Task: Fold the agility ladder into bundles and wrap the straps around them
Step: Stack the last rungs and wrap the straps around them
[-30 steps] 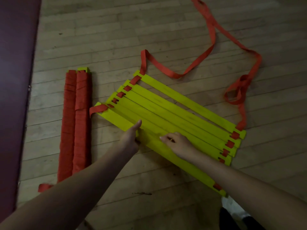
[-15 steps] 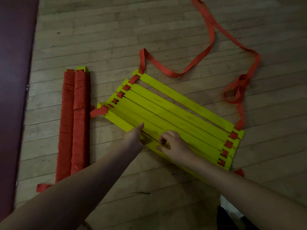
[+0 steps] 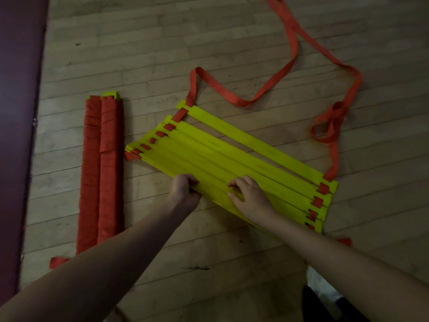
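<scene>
Yellow rungs (image 3: 232, 159) on the wooden floor (image 3: 162, 43), clamped at the near edge by the left hand (image 3: 184, 191), fingers curled round. Right hand (image 3: 250, 197) bent-fingered on top just beside, grip unclear. Drawn tighter than a second ago, nearest slats now stacked: bundling under way, wrapping not begun. Wrapped bundles (image 3: 102, 170) off to the left; beyond, orange strap (image 3: 301, 77) lying loose. No readable writing.
</scene>
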Demonstrator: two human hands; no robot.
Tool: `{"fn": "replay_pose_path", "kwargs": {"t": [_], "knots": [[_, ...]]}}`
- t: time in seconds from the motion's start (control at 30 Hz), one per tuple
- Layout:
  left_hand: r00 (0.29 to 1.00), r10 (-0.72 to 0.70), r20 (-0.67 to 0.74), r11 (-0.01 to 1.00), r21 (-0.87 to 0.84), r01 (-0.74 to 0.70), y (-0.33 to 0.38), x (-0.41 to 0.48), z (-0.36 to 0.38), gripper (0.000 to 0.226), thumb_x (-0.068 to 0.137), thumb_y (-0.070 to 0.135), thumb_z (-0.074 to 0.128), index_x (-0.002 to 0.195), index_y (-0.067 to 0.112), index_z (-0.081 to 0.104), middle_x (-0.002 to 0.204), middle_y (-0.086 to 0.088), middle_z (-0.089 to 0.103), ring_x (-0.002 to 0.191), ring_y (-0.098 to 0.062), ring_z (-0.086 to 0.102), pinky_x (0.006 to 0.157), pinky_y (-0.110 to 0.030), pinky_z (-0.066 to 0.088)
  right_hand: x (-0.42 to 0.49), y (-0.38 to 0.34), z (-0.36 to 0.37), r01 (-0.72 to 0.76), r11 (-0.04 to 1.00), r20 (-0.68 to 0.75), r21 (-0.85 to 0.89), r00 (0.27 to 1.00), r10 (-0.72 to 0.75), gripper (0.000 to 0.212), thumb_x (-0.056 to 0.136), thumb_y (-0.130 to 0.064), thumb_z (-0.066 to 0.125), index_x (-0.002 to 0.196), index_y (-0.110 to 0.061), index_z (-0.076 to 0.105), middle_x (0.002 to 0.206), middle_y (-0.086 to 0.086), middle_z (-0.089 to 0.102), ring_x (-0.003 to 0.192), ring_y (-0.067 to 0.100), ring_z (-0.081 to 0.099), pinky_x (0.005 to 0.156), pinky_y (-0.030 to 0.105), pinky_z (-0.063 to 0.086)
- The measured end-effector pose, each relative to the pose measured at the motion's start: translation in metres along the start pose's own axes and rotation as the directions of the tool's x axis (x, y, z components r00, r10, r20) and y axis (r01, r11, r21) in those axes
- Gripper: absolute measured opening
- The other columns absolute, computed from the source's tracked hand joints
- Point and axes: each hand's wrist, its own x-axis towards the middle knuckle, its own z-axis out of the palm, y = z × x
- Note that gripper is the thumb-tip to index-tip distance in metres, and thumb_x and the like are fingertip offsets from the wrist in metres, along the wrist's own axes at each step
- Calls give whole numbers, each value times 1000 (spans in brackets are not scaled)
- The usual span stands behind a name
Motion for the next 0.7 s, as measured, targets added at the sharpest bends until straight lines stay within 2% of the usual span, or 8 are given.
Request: {"fn": "replay_pose_path", "kwargs": {"t": [0.07,0.13,0.23,0.4,0.5,0.57,0.63,0.7], "knots": [[1000,-14,21,1000,4,14,0,-2,1,26,87,-9,31,80,5,51,88,-10,56,78,-27,51,84,-42,45,-1,3,0,-37,998,-16,-57,999,36,33,93,-23,60,122,-9,57,121,11,51,118,27,44,99,34,35],[999,-25,27,1000,3,25,-1,-5,3,20,95,-2,42,106,4,56,109,-8,59,102,-30,56,91,-42,42,-1,4,1,-74,993,-39,-97,997,70,37,92,-25,60,125,-8,54,125,12,49,120,28,43,101,35,33],[1000,-29,2,1000,9,29,-3,-1,1,37,96,0,45,133,3,48,130,-11,55,123,-30,50,92,-43,40,1,3,0,-109,982,-47,-151,994,103,38,92,-27,60,125,-9,53,126,12,48,121,29,42,102,36,34],[996,-13,-91,999,43,17,-5,9,-4,30,91,-3,38,117,3,52,115,-13,54,85,-28,53,86,-42,41,1,2,-1,-90,978,-65,-190,995,79,38,90,-26,62,123,-10,54,124,11,49,121,29,42,102,37,34],[994,2,-113,1000,11,0,-5,10,-4,45,87,-1,36,131,2,45,121,-13,51,101,-30,52,89,-43,43,-2,2,-1,-44,985,-81,-168,996,31,34,89,-23,63,119,-9,57,119,12,51,117,29,45,100,39,36],[997,2,-80,999,-49,-6,-5,7,-3,39,87,4,40,125,6,49,122,-11,53,109,-31,51,95,-45,43,-3,2,-1,-19,988,-92,-152,996,5,33,89,-23,64,117,-8,59,116,12,54,114,31,48,98,40,38],[1000,3,-21,998,-66,-4,-4,0,-1,26,88,10,51,113,10,55,113,-10,58,101,-28,55,94,-43,45,-4,2,-1,-7,992,-80,-126,997,-3,34,89,-27,65,116,-7,59,115,13,55,112,31,51,96,43,40],[999,15,47,999,-50,-13,-2,0,-2,41,83,19,67,122,11,56,119,-8,62,107,-27,59,97,-44,46,-5,0,-1,-14,997,-48,-70,999,10,39,90,-34,60,116,-5,60,115,14,57,111,31,53,95,44,42]]}}
